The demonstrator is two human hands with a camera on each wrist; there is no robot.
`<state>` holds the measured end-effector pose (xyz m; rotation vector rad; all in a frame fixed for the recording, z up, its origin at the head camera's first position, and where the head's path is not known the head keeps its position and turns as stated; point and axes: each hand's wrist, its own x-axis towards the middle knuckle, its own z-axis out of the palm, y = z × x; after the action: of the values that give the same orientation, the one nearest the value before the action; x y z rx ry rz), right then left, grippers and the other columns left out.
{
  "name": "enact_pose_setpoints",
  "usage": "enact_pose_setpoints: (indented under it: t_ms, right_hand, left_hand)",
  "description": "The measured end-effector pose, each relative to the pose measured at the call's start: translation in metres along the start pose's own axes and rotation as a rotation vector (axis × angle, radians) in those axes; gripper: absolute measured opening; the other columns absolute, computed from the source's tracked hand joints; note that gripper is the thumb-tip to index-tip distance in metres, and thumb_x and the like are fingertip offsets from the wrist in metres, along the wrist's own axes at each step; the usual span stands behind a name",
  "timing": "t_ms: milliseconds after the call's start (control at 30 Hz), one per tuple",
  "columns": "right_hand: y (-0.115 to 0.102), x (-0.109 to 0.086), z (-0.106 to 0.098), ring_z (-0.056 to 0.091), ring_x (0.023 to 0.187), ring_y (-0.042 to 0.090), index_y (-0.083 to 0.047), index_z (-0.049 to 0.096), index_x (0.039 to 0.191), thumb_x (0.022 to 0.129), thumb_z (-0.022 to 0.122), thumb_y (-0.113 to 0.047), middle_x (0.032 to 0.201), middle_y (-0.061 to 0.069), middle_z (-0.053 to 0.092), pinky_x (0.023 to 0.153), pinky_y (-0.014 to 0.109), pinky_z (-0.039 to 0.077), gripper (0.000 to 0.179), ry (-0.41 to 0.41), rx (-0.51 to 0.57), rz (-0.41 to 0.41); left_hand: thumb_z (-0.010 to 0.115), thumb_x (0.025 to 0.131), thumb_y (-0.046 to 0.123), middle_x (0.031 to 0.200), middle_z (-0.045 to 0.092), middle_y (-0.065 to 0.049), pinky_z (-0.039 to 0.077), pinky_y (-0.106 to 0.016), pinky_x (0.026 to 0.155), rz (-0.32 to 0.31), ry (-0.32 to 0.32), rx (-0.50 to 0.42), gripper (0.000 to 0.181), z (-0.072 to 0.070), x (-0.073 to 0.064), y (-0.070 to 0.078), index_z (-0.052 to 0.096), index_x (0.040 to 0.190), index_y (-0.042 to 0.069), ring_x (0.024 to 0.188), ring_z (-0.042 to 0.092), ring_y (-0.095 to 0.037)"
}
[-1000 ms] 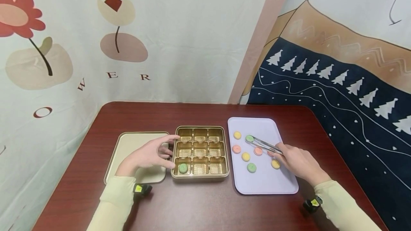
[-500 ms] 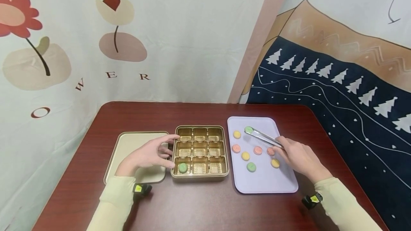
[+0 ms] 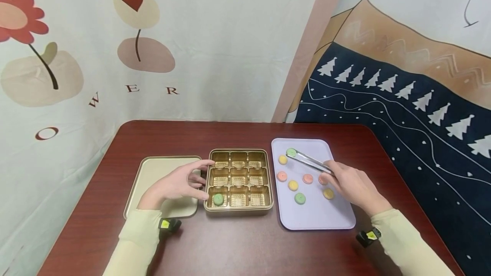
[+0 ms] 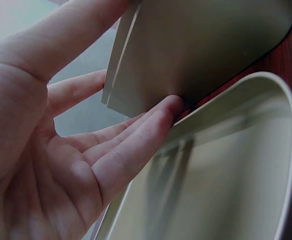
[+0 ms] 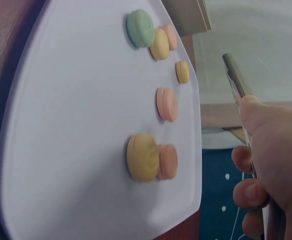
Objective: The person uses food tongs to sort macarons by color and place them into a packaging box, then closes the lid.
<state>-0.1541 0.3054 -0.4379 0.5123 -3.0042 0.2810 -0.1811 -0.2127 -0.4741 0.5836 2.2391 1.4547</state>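
My right hand point(image 3: 353, 184) grips metal tongs point(image 3: 312, 163) above the lavender tray point(image 3: 318, 218). A green macaron point(image 3: 291, 152) sits between the tong tips, near the tray's far left corner. In the right wrist view the tongs point(image 5: 238, 77) show, but not that macaron. My left hand point(image 3: 174, 186) touches the left side of a gold box point(image 3: 238, 209) divided into small compartments. Its fairly straight fingers point(image 4: 130, 150) rest against the box's outer wall in the left wrist view. One green macaron point(image 3: 218, 199) lies in the front left compartment.
Several yellow, pink and green macarons, such as a green one point(image 3: 300, 198) and a yellow one point(image 3: 328, 194), lie on the tray. A gold lid point(image 3: 153, 167) lies left of the box, partly under my left hand. Patterned cloth point(image 3: 230, 54) hangs behind the table.
The tongs with the green macaron have moved left and slightly towards the far end of the tray, up from among the other macarons. My left hand stays at the box.
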Motion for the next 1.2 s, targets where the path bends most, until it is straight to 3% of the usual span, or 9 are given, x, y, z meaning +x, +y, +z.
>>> enact_pose_setpoints:
  t_ms: [167, 400, 567, 767, 967, 1200]
  right_hand:
    - [-0.012, 0.008, -0.001, 0.061, 0.080, 0.015, -0.020, 0.061, 0.133, 0.097, 0.076, -0.039, 0.111, 0.004, 0.074, 0.069, 0.034, 0.057, 0.043, -0.003, -0.002, -0.039]
    - [-0.030, 0.018, 0.004, 0.058, 0.075, 0.012, -0.018, 0.062, 0.129, 0.096, 0.077, -0.039, 0.103, 0.001, 0.073, 0.060, 0.028, 0.051, 0.042, 0.008, 0.002, -0.133]
    - [-0.051, 0.028, 0.008, 0.063, 0.077, 0.013, -0.016, 0.063, 0.127, 0.097, 0.078, -0.034, 0.107, 0.003, 0.075, 0.067, 0.033, 0.062, 0.038, 0.060, -0.024, -0.246]
    - [-0.078, 0.041, 0.015, 0.057, 0.061, 0.011, -0.017, 0.064, 0.117, 0.096, 0.078, -0.034, 0.083, -0.006, 0.065, 0.051, 0.031, 0.053, 0.030, 0.134, -0.030, -0.397]
    - [-0.103, 0.048, 0.021, 0.067, 0.064, 0.017, -0.016, 0.064, 0.123, 0.102, 0.070, -0.035, 0.096, -0.002, 0.070, 0.053, 0.040, 0.059, 0.029, 0.120, -0.049, -0.497]
    - [-0.123, 0.053, 0.026, 0.061, 0.056, 0.013, -0.014, 0.064, 0.122, 0.103, 0.068, -0.036, 0.090, -0.006, 0.065, 0.049, 0.035, 0.055, 0.030, 0.146, -0.064, -0.582]
  left_hand:
    - [0.096, 0.077, 0.014, 0.150, 0.046, -0.032, 0.060, -0.047, 0.102, 0.000, 0.003, 0.006, 0.100, 0.000, 0.000, 0.000, 0.039, 0.160, 0.006, 0.116, 0.068, -0.036]
    - [0.095, 0.078, 0.016, 0.151, 0.045, -0.031, 0.060, -0.048, 0.102, -0.001, -0.005, 0.000, 0.100, 0.000, 0.000, -0.003, 0.039, 0.160, 0.008, 0.117, 0.067, -0.036]
    - [0.095, 0.077, 0.016, 0.151, 0.045, -0.031, 0.060, -0.048, 0.102, 0.003, -0.003, 0.003, 0.101, 0.000, -0.001, -0.004, 0.039, 0.160, 0.007, 0.117, 0.068, -0.036]
    - [0.095, 0.078, 0.015, 0.152, 0.045, -0.032, 0.059, -0.049, 0.103, 0.004, -0.006, 0.003, 0.101, 0.000, -0.001, -0.001, 0.038, 0.160, 0.006, 0.117, 0.068, -0.038]
    - [0.095, 0.077, 0.015, 0.153, 0.044, -0.032, 0.059, -0.048, 0.103, -0.004, -0.005, -0.002, 0.101, 0.000, -0.001, -0.001, 0.038, 0.160, 0.007, 0.118, 0.068, -0.038]
    - [0.095, 0.077, 0.015, 0.152, 0.045, -0.031, 0.059, -0.048, 0.102, -0.009, -0.006, 0.011, 0.100, 0.000, -0.001, 0.001, 0.039, 0.160, 0.007, 0.117, 0.068, -0.038]
